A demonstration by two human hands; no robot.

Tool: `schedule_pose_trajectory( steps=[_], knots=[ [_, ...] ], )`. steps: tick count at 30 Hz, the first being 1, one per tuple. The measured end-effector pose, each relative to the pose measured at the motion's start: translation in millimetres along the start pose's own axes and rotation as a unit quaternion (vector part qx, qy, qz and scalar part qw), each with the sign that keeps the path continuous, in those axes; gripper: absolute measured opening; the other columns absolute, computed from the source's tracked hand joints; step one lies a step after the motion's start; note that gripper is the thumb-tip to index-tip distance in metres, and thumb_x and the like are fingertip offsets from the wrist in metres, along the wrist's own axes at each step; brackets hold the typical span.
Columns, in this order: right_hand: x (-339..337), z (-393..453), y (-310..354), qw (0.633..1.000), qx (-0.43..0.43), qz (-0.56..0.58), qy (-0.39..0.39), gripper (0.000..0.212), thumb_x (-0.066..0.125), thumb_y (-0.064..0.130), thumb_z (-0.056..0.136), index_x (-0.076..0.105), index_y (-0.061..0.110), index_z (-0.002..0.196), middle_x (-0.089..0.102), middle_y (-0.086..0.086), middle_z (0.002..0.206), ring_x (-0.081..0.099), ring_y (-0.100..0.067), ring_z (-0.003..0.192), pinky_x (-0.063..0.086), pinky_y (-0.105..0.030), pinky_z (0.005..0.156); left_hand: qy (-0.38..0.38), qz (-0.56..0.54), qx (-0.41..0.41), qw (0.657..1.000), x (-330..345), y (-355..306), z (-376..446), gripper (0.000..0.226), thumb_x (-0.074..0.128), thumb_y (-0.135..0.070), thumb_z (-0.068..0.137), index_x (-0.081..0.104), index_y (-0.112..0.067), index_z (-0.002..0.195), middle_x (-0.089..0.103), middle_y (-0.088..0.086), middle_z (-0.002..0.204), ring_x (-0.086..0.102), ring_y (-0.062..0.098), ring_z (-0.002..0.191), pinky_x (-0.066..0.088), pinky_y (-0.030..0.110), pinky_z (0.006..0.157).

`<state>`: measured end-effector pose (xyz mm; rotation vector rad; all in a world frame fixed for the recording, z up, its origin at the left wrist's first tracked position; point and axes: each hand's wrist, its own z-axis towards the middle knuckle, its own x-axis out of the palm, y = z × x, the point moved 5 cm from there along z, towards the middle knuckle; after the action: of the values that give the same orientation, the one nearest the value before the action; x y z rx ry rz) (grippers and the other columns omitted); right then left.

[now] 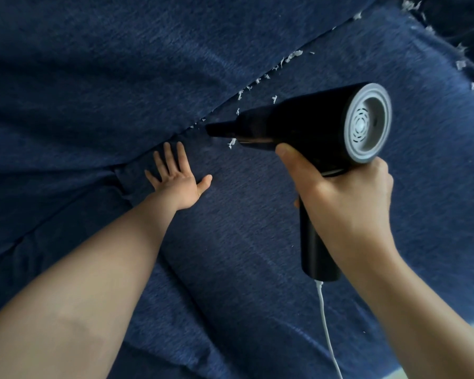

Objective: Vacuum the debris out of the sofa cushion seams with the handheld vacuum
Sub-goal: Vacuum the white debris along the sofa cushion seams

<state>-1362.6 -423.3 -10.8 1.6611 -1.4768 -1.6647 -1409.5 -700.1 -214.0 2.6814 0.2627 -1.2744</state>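
Observation:
A black handheld vacuum (298, 127) with a grey rear grille is gripped by its handle in my right hand (342, 198). Its narrow nozzle tip points left into the seam (175, 135) between the back cushion and the seat cushion. My left hand (175, 179) lies flat with spread fingers on the dark blue seat cushion (244, 214), just below the seam and left of the nozzle. White shreds of debris (268, 72) line the seam up and to the right of the nozzle, and a few flecks lie beside the nozzle.
The back cushion (107, 77) fills the upper left. More white debris (461, 64) dots a second seam at the upper right. A white cord (326, 324) hangs from the vacuum handle's base across the seat. A pale floor strip shows at the lower right corner.

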Motion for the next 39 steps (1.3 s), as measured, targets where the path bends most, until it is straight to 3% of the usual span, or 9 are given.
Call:
schedule_pose_trajectory(
  steps=[4,7,9,16,19,22,28,34,39],
  knots=[
    [3.4,0.1,5.7,1.0,-0.013,-0.003,0.006,0.039,0.071,0.06,0.071,0.058,0.025,0.062,0.064,0.024,0.062,0.064,-0.001,0.06,0.039,-0.003,0.06,0.001,0.002,-0.005,1.0,-0.3,-0.6,0.5,0.103,0.029,-0.074,0.085,-0.034,-0.018,0.144,-0.033,0.01,0.155,-0.022,0.036,0.144,-0.003,0.064,0.112],
    [12.3,0.2,5.0,1.0,-0.002,0.016,0.014,0.039,0.072,0.06,0.07,0.058,0.024,0.063,0.065,0.017,0.059,0.067,-0.008,0.058,0.051,-0.02,0.063,0.002,0.005,-0.008,1.0,-0.2,-1.4,0.5,0.103,0.029,-0.074,0.085,-0.035,-0.018,0.144,-0.034,0.01,0.154,-0.023,0.035,0.144,-0.004,0.064,0.112],
    [20.8,1.3,5.2,1.0,0.002,0.012,0.023,0.037,0.072,0.059,0.071,0.058,0.026,0.064,0.065,0.013,0.058,0.067,-0.009,0.061,0.051,-0.022,0.064,0.001,0.006,-0.008,1.0,-0.6,-1.4,0.0,0.103,0.029,-0.074,0.085,-0.034,-0.018,0.144,-0.033,0.01,0.155,-0.023,0.035,0.144,-0.004,0.064,0.112],
    [30.5,8.7,1.2,0.999,0.026,0.029,0.024,0.033,0.073,0.058,0.073,0.064,0.026,0.073,0.066,0.01,0.061,0.069,-0.01,0.07,0.051,-0.019,0.069,-0.002,0.002,-0.008,1.0,-0.7,-2.2,-1.1,0.102,0.03,-0.073,0.086,-0.033,-0.018,0.145,-0.032,0.009,0.155,-0.022,0.035,0.144,-0.003,0.064,0.113],
    [23.7,3.4,3.0,1.0,0.013,0.024,0.013,0.033,0.074,0.056,0.073,0.062,0.026,0.066,0.064,0.013,0.056,0.066,-0.002,0.064,0.042,-0.004,0.059,-0.001,0.002,-0.008,1.0,0.8,-1.8,-0.2,0.103,0.029,-0.073,0.085,-0.034,-0.018,0.144,-0.033,0.009,0.155,-0.023,0.035,0.144,-0.003,0.065,0.113],
    [23.7,-2.9,5.9,0.999,-0.004,0.029,0.027,0.033,0.075,0.054,0.073,0.059,0.027,0.063,0.064,0.023,0.06,0.063,0.004,0.061,0.039,-0.003,0.057,-0.004,0.002,-0.007,1.0,1.3,-0.4,2.0,0.103,0.028,-0.074,0.084,-0.034,-0.018,0.144,-0.034,0.009,0.154,-0.023,0.035,0.144,-0.004,0.065,0.112],
    [40.4,2.7,2.7,0.999,0.022,0.044,0.018,0.033,0.076,0.054,0.073,0.057,0.028,0.066,0.057,0.018,0.054,0.06,0.006,0.069,0.037,-0.003,0.056,-0.007,0.0,-0.006,1.0,3.8,0.8,4.6,0.104,0.028,-0.075,0.082,-0.034,-0.019,0.144,-0.033,0.008,0.155,-0.023,0.035,0.144,-0.004,0.065,0.112],
    [20.5,2.4,-10.9,0.998,0.033,0.032,-0.035,0.042,0.073,0.059,0.072,0.066,0.018,0.068,0.066,0.009,0.058,0.065,-0.003,0.063,0.04,-0.004,0.059,-0.015,-0.005,-0.008,1.0,4.7,1.1,5.1,0.103,0.031,-0.073,0.083,-0.031,-0.019,0.146,-0.031,0.008,0.156,-0.021,0.035,0.144,-0.003,0.065,0.112],
    [13.3,-3.9,-6.7,0.999,0.022,0.033,-0.028,0.041,0.075,0.057,0.071,0.062,0.019,0.062,0.065,0.013,0.055,0.063,0.003,0.057,0.038,-0.002,0.054,-0.01,0.0,-0.008,1.0,5.0,2.3,6.4,0.104,0.028,-0.075,0.082,-0.034,-0.02,0.144,-0.033,0.008,0.155,-0.023,0.035,0.144,-0.005,0.065,0.111]
  ],
)
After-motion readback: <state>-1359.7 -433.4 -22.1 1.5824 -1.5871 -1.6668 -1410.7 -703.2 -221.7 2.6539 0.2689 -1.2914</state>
